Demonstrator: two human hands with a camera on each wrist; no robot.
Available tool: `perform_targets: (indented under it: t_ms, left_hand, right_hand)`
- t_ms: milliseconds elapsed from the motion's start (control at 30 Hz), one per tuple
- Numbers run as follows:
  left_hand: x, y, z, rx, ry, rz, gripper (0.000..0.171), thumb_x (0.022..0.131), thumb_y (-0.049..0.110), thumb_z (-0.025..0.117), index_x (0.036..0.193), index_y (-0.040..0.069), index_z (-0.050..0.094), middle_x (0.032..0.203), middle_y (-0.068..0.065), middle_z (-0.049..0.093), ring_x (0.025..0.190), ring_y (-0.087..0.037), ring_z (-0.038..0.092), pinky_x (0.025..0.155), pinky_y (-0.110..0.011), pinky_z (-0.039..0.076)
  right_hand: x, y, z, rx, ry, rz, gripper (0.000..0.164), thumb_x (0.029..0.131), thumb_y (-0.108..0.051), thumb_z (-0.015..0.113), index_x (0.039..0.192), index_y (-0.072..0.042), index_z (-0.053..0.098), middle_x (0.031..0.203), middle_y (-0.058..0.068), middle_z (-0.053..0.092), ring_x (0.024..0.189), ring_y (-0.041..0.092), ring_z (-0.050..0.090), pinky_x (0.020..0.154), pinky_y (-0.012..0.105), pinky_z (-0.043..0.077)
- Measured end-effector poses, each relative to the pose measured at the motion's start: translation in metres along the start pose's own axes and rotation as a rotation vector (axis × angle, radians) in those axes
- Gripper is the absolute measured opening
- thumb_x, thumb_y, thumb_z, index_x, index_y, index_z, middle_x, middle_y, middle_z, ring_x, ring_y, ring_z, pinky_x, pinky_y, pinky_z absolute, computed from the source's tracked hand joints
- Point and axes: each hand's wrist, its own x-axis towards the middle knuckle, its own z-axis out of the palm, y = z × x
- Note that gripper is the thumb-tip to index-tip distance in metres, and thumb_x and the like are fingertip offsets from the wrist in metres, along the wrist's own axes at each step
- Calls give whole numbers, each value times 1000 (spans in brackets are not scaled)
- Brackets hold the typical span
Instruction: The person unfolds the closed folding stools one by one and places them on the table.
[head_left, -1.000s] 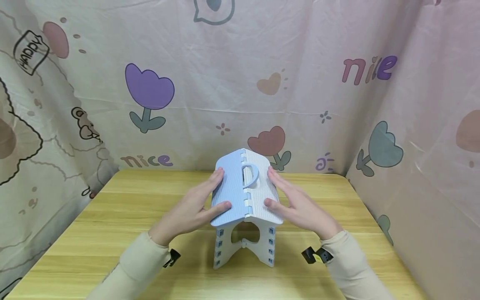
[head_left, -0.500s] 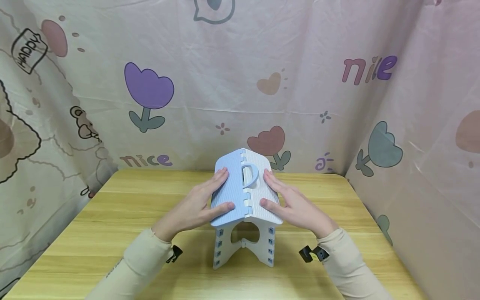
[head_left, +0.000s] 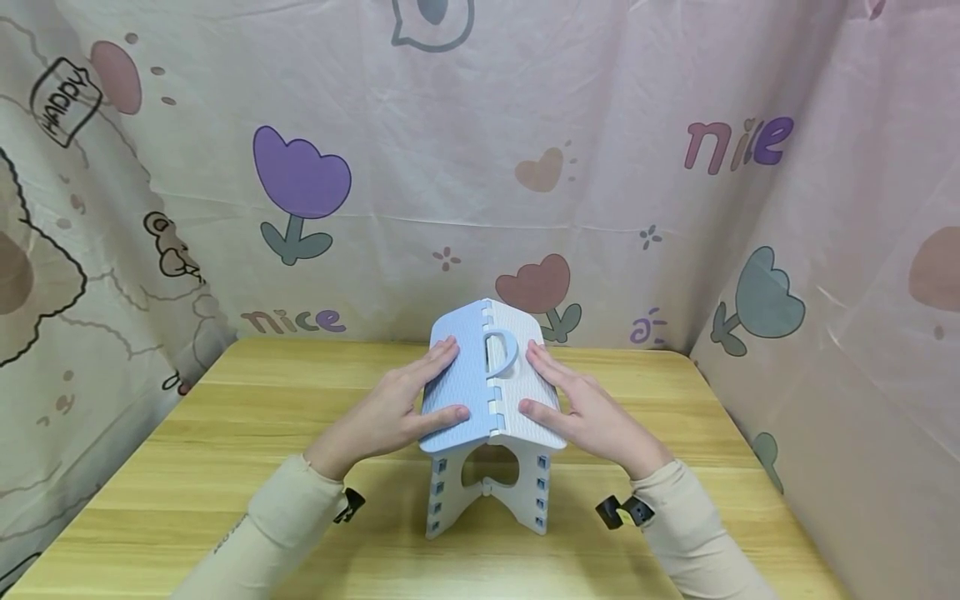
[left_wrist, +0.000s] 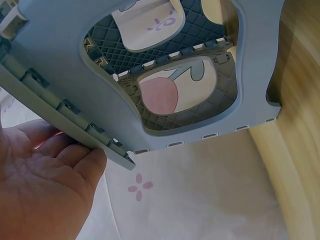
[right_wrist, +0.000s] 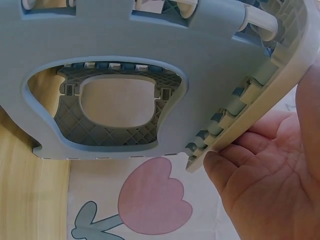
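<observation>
A folding step stool [head_left: 459, 387] stands on its legs in the middle of the table, in the head view. Its top is bent up along the centre hinge like a roof, with a light blue left panel and a white right panel [head_left: 521, 379]. A blue loop handle [head_left: 512, 354] sticks out at the ridge. My left hand [head_left: 386, 412] rests on the blue panel, thumb and fingers spread. On the white panel lies my right hand [head_left: 600, 417] in the same way. Both wrist views show the leg frame [left_wrist: 260, 65] with its cut-out, and the panels' undersides above my hands.
The stool stands on a light wooden table [head_left: 262, 433]. A printed cloth [head_left: 420, 167] with flowers and words hangs behind the table and along both sides. A small black device [head_left: 348, 506] sits at each wrist.
Both hands have slid slightly inward, toward the ridge, on their panels since one second ago. Over the last half second they stay nearly still. The stool keeps its half-folded shape.
</observation>
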Motion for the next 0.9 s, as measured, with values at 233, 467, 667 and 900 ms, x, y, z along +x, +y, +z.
perform_targets:
  t_ms: [233,467,667,900]
  left_hand:
    - [2,-1,-2,17,1,22,88,99,48,75,165,3,38,174,-15,31,162,-36,32,130,-58,33]
    - [3,-3,-2,26,-4,32,87,100,48,75,165,2,39,173,-17,34,160,-38,35,128,-59,36]
    - [3,-1,-3,26,-19,18,88,98,48,76,165,3,39,174,-16,33,161,-37,34,129,-57,36]
    - [4,-1,-3,39,-23,24,88,99,48,76,164,1,41,174,-18,34,160,-39,36,127,-59,38]
  right_hand:
    - [0,2,1,-4,2,9,79,105,-48,66,169,-14,34,179,7,23,164,34,27,130,60,33]
    - [-1,1,1,-5,-3,22,80,105,-49,67,169,-14,34,179,8,23,164,35,26,129,61,33]
    - [-1,0,0,-9,-7,27,81,104,-50,67,169,-15,34,179,7,23,165,35,26,130,62,33]
    - [-2,-1,-1,-17,-6,34,82,104,-50,68,169,-14,34,179,7,23,165,35,26,130,62,32]
